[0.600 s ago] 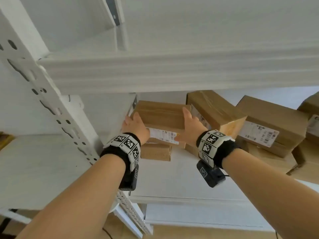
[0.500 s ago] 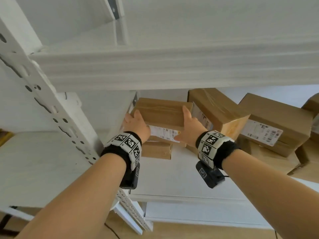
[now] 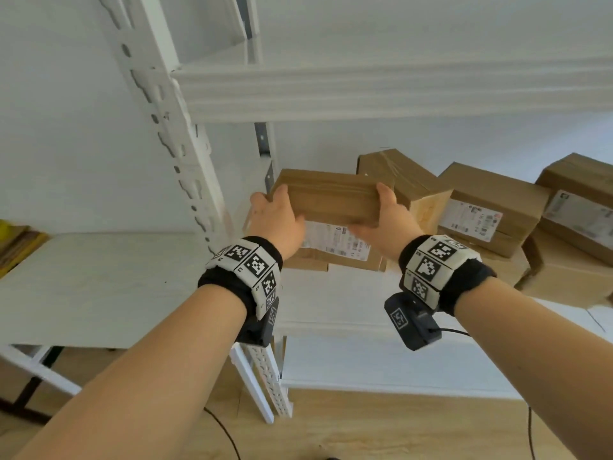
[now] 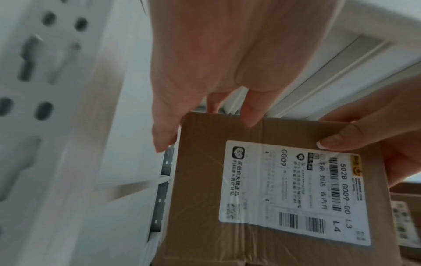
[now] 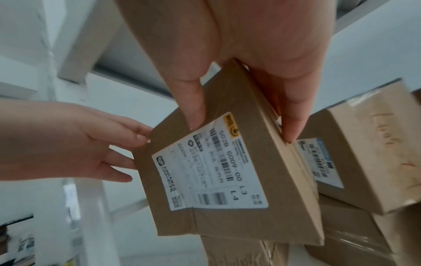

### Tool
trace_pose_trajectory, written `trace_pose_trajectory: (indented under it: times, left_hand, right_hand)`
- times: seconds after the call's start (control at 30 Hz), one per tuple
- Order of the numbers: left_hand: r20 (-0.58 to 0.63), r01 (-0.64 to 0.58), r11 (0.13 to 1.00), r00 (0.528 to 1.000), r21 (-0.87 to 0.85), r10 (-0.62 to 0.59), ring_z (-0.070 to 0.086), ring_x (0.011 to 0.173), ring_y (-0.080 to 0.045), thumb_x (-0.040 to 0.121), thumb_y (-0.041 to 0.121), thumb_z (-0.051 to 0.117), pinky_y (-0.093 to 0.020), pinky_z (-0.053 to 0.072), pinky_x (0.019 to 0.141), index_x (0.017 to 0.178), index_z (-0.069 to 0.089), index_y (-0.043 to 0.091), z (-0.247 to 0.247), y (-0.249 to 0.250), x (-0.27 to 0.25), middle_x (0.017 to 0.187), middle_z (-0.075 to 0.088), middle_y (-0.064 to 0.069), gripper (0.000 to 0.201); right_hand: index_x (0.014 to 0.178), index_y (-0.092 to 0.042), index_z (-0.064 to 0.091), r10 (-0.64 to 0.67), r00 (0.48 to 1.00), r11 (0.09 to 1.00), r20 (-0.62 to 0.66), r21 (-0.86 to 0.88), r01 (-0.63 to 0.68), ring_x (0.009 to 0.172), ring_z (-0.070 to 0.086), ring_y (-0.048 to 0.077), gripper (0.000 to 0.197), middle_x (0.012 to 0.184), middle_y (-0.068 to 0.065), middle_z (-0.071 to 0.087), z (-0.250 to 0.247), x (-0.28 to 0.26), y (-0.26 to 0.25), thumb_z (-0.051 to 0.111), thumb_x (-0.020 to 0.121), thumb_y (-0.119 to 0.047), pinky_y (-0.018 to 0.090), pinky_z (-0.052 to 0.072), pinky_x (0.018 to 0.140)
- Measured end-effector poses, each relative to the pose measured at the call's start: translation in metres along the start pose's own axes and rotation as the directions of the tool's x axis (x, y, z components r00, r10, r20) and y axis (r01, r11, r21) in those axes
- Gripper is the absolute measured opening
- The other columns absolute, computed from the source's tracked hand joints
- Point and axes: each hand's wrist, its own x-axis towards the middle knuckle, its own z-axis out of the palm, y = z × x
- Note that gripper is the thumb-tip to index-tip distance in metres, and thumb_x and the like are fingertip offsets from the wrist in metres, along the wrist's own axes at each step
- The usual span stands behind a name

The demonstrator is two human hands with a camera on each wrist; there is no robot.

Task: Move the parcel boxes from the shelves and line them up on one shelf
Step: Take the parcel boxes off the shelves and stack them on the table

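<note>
I hold a flat brown parcel box [image 3: 331, 200] with both hands at the left end of the middle shelf [image 3: 331, 307]. Its white shipping label [image 4: 291, 190] faces me. My left hand [image 3: 277, 214] grips the box's left edge, thumb on the labelled face [image 4: 252, 118]. My right hand [image 3: 386, 214] pinches the right edge, with the thumb [image 5: 193, 117] on the label side and the fingers behind. The box [image 5: 227, 180] is tilted above a smaller brown box [image 3: 308, 262].
More brown parcels stand to the right: a tilted box [image 3: 408, 187], a labelled one [image 3: 491, 200], another [image 3: 577, 200] and lower ones [image 3: 564, 273]. An upper shelf [image 3: 365, 91] hangs overhead. A perforated white upright [image 3: 172, 134] is on the left, beside a white table [image 3: 99, 287].
Both hands have taken a fuller hold of the box, which has risen slightly and tipped above the small box beneath. My head view has shifted.
</note>
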Motion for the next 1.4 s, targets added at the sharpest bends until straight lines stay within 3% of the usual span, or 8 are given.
trace_pose_trajectory:
  times: [0.17,0.33,0.47,0.63,0.93,1.1,1.23,1.4]
  left_hand:
    - [0.038,-0.069,0.997,0.997,-0.027,0.07,0.054,0.102,-0.031,0.095,0.027,0.047,-0.034,0.044,0.096,0.147,0.018,0.018,-0.004,-0.001,-0.057,0.141,0.02,-0.018,0.06]
    - [0.094,-0.088,0.995,0.991,-0.039,0.092,0.049,0.098,-0.022,0.094,0.023,0.049,-0.023,0.038,0.083,0.143,0.025,0.018,-0.004,-0.016,-0.102,0.132,0.028,-0.011,0.054]
    - [0.108,-0.058,0.998,0.992,-0.021,0.06,0.051,0.102,-0.024,0.092,0.027,0.052,-0.032,0.043,0.092,0.139,0.03,0.021,-0.004,-0.034,-0.126,0.129,0.032,-0.01,0.051]
    - [0.101,0.072,0.997,0.992,0.038,-0.076,0.045,0.117,-0.03,0.09,0.035,0.054,-0.045,0.043,0.101,0.141,0.026,0.026,-0.003,-0.061,-0.156,0.134,0.03,-0.011,0.059]
    - [-0.01,0.327,0.945,0.945,0.02,-0.327,0.037,0.131,-0.028,0.09,0.033,0.057,-0.04,0.033,0.106,0.148,0.014,0.018,-0.032,-0.119,-0.198,0.145,0.032,-0.012,0.074]
    - [-0.117,0.467,0.882,0.874,-0.068,-0.472,0.029,0.138,-0.026,0.085,0.032,0.066,-0.038,0.029,0.11,0.149,0.011,0.01,-0.051,-0.166,-0.195,0.151,0.029,-0.011,0.087]
    - [-0.219,0.519,0.848,0.82,-0.105,-0.529,0.042,0.126,-0.027,0.077,0.036,0.074,-0.034,0.037,0.101,0.142,0.027,0.004,-0.064,-0.215,-0.173,0.142,0.038,-0.015,0.086]
    - [-0.149,0.545,0.829,0.815,-0.129,-0.559,0.047,0.115,-0.026,0.075,0.044,0.073,-0.029,0.038,0.089,0.132,0.039,0.003,-0.072,-0.302,-0.112,0.13,0.046,-0.013,0.078]
  right_hand:
    - [0.144,-0.013,0.016,0.004,0.999,0.997,0.034,-0.071,-0.001,0.083,0.054,0.017,0.079,0.115,0.008,0.056,-0.014,-0.061,0.004,0.063,0.085,-0.037,0.028,0.048,0.068]
    - [0.134,-0.011,0.033,0.03,0.986,0.986,0.162,-0.164,-0.003,0.093,0.061,0.022,0.068,0.116,0.008,0.059,-0.013,-0.093,0.006,0.063,0.083,-0.044,0.032,0.053,0.075]
    - [0.126,-0.013,0.04,0.049,0.949,0.989,0.311,-0.147,-0.003,0.09,0.064,0.021,0.061,0.111,0.007,0.062,-0.005,-0.105,0.005,0.064,0.082,-0.046,0.035,0.058,0.072]
    - [0.114,-0.013,0.045,0.036,0.887,0.994,0.46,-0.109,0.016,0.085,0.066,0.022,0.053,0.103,0.005,0.063,0.018,-0.114,0.002,0.064,0.08,-0.05,0.037,0.059,0.069]
    - [0.117,-0.011,0.038,-0.063,0.77,0.998,0.635,0.052,0.039,0.089,0.066,0.024,0.053,0.107,0.009,0.063,0.093,-0.121,-0.03,0.062,0.084,-0.046,0.038,0.059,0.072]
    - [0.127,-0.01,0.028,-0.1,0.787,0.98,0.609,0.198,-0.029,0.091,0.065,0.023,0.067,0.108,0.007,0.06,0.139,-0.121,-0.06,0.068,0.081,-0.039,0.04,0.058,0.075]
    - [0.129,-0.01,0.026,-0.099,0.804,0.97,0.586,0.238,-0.054,0.096,0.062,0.025,0.067,0.112,0.007,0.056,0.191,-0.112,-0.085,0.068,0.082,-0.033,0.039,0.055,0.081]
    - [0.134,-0.004,0.024,0.031,0.885,0.948,0.464,0.267,-0.173,0.096,0.055,0.024,0.068,0.107,0.005,0.049,0.263,-0.085,-0.125,0.059,0.088,-0.039,0.03,0.045,0.077]
